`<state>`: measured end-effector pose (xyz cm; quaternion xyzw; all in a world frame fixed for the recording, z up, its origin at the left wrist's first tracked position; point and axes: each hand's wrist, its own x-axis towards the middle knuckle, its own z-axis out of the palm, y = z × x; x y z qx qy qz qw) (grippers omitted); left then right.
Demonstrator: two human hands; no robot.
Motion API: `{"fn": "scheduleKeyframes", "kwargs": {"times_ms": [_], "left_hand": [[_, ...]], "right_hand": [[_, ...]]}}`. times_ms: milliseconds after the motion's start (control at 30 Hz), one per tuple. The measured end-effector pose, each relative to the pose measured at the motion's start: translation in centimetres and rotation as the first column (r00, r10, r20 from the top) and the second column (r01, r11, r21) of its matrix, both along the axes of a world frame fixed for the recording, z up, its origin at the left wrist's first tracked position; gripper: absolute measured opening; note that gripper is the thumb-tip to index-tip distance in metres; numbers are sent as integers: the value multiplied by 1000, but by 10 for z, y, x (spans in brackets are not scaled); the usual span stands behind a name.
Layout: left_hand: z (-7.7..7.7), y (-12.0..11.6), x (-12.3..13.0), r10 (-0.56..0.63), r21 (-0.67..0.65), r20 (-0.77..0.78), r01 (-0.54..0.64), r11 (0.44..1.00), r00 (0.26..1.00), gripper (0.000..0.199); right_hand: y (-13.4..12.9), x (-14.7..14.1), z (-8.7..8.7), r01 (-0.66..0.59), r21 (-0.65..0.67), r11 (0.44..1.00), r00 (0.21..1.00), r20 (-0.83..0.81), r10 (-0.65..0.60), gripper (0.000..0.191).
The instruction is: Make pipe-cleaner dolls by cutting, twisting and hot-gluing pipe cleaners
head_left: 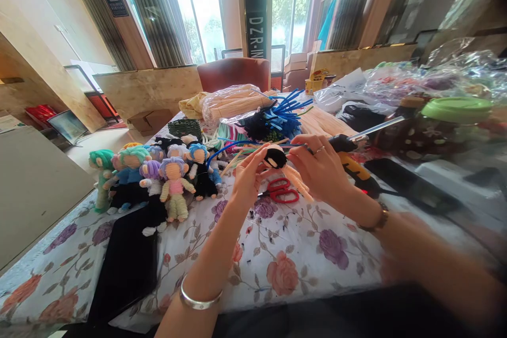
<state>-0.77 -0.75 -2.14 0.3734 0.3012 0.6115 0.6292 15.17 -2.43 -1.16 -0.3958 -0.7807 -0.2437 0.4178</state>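
Note:
Between my two hands is a small doll piece [276, 157], black on its front with a peach top; peach strands hang from it toward the lower right. My left hand [250, 173] holds it from the left, fingers wrapped round its side. At its right, my right hand [312, 165] has its fingers pinched together by a long blue stem [253, 143] that runs leftward above the doll piece. Red-handled scissors [283, 191] lie on the flowered tablecloth [317, 274] just below the hands, with small dark scraps near them.
Several finished dolls [174, 185] stand at the left, behind a black tablet [129, 264]. Bundles of blue stems [287, 116] and wrapped peach stems [233, 103] lie at the back. A yellow and black glue gun [352, 166], a green-lidded jar [455, 111] and plastic bags are at the right.

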Motion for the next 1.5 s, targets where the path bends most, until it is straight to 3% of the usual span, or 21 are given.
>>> {"fn": "scheduleKeyframes", "kwargs": {"times_ms": [167, 333, 467, 633, 833, 1033, 1267, 1500], "left_hand": [[0, -1, 1, -24, 37, 18, 24, 999, 1000, 30], [-1, -1, 1, -48, 77, 38, 45, 996, 998, 29], [-1, -1, 1, -58, 90, 43, 54, 994, 997, 30], [0, 0, 0, -70, 97, 57, 65, 993, 996, 30], [-2, 3, -1, -84, 66, 65, 79, 995, 994, 33], [-2, 4, -2, -106, 57, 50, 104, 993, 993, 28], [-3, 4, -3, -123, 47, 27, 122, 991, 992, 33], [-1, 1, -2, -152, 47, 11, 152, 987, 988, 28]], "right_hand": [[5, -3, -5, 53, 31, 998, 996, 65, -55, 20], [6, -4, -7, 9, -16, 1000, 1000, 2, -9, 19], [1, -4, -4, -106, -107, 989, 983, -162, 88, 18], [-1, -3, 0, -256, -227, 940, 906, -396, 151, 20], [6, 0, 2, -438, -392, 809, 808, -566, 164, 25], [6, 1, 1, -680, -379, 628, 635, -732, 246, 30], [5, 5, 8, -780, -367, 508, 538, -807, 243, 45], [7, 9, 8, -825, -379, 419, 512, -815, 271, 46]]}}
